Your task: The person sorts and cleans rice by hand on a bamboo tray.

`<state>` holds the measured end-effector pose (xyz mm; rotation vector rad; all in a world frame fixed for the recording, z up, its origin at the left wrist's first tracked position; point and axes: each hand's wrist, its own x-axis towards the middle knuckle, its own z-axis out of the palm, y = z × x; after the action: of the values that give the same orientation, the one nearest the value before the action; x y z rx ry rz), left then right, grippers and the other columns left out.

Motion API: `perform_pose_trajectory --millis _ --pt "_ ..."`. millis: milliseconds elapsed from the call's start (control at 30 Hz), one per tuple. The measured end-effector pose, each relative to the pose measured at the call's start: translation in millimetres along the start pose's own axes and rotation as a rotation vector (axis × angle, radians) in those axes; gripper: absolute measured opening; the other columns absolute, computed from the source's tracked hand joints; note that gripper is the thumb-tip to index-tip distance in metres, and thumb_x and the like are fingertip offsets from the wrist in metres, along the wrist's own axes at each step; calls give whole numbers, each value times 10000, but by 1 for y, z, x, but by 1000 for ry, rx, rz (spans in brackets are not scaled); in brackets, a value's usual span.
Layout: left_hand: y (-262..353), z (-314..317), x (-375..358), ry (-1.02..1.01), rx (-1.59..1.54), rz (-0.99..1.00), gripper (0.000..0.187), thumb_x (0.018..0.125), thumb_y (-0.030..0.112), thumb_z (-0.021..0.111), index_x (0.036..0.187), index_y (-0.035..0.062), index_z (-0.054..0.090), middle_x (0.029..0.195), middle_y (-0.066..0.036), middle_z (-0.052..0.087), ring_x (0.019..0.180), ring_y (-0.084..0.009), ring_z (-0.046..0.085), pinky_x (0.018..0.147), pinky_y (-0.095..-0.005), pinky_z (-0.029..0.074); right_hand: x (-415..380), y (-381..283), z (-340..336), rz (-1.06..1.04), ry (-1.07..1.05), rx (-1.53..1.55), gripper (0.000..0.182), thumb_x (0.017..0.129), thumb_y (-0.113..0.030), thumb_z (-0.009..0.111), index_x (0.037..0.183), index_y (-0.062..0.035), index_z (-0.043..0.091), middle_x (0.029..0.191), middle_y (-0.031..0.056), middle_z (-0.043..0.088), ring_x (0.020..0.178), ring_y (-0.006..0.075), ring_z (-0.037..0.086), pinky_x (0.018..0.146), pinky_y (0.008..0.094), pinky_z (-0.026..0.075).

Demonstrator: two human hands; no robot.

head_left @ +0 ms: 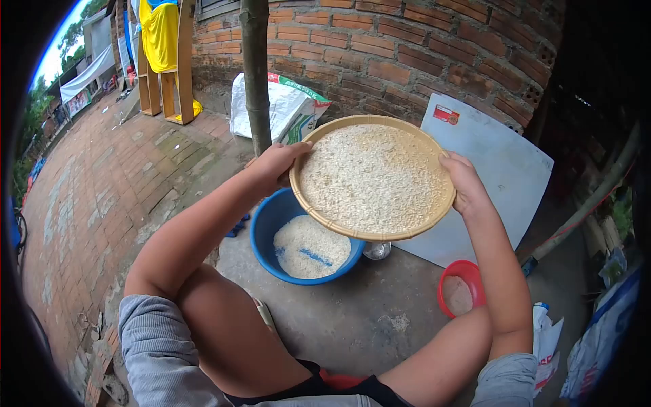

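A round woven bamboo winnowing tray (442, 216) is held up in front of me, with a wide layer of pale rice grains (369, 176) spread over it. My left hand (279, 161) grips its left rim, thumb on top. On the right rim, my right hand (465, 182) is closed with the thumb over the edge. Below the tray stands a blue plastic basin (261, 247), partly covered by it, with more white rice (305, 245) inside. A small metal bowl or scoop (378, 251) shows just under the tray's lower edge.
A red bowl (479, 298) with pale powdery contents sits near my right knee. A white board (502, 176) lies to the right. Behind are a bamboo post (255, 81), a white sack (247, 112) and a brick wall (380, 41). Plastic bags (546, 339) lie at the right.
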<state>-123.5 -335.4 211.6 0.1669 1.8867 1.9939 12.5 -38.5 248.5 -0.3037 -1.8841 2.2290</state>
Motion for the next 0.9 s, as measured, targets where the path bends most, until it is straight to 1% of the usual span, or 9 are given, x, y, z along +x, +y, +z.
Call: perform_pose_trajectory --millis 133,300,333,433,500,633,700,800,900 --pt "-11 -7 16 -49 16 -149 346 873 202 550 1051 -96 552 896 -186 633 766 -234 668 682 -350 568 -26 23 23 95 132 -370 280 948 -185 428 1094 45 493 988 151 582 839 200 603 705 335 511" --pt "-26 60 -4 78 308 -62 331 838 289 607 836 -42 629 661 -86 569 519 -165 506 476 -304 391 27 64 -61 169 179 -652 281 952 -208 430 1072 40 489 957 141 584 808 201 604 696 332 498" --pt "-26 70 -10 72 248 -23 327 860 283 605 613 75 555 469 6 385 392 -93 303 388 -281 216 24 61 -63 208 214 -691 276 949 -203 431 1050 45 500 978 157 579 781 206 609 674 339 502" --pt "-36 36 28 -71 242 -136 281 853 279 613 702 42 603 528 -30 495 410 -114 442 384 -281 338 0 52 -45 257 217 -623 281 946 -208 436 1020 58 486 943 170 581 762 217 615 654 346 507" --pt "-54 4 50 -164 213 -132 339 852 254 607 953 -70 618 817 -158 651 673 -224 666 600 -325 553 -25 42 -5 254 192 -602 290 943 -206 439 1014 72 475 927 177 584 760 223 617 650 351 511" --pt "-67 16 42 14 28 -130 334 853 267 607 901 -63 624 767 -131 634 600 -206 629 518 -317 504 -7 68 -16 247 254 -594 332 942 -208 442 1018 115 446 899 188 595 770 248 628 651 364 526" --pt "-68 38 18 103 442 -89 314 851 308 611 688 40 588 530 -30 455 423 -124 390 390 -301 269 22 91 -60 261 153 -591 359 946 -227 441 1028 122 445 915 184 598 802 262 636 675 367 532" --pt "-55 55 -1 44 280 -130 345 854 331 605 639 66 553 501 -14 399 400 -124 322 385 -306 244 38 90 -77 339 106 -582 389 949 -247 440 1048 129 436 913 178 599 830 267 641 676 367 533" --pt "-76 11 44 -25 276 -105 293 871 292 595 744 29 620 614 -73 570 472 -152 531 420 -318 412 19 101 -43 352 158 -407 343 957 -255 434 1003 79 497 889 168 610 858 244 634 703 370 536"
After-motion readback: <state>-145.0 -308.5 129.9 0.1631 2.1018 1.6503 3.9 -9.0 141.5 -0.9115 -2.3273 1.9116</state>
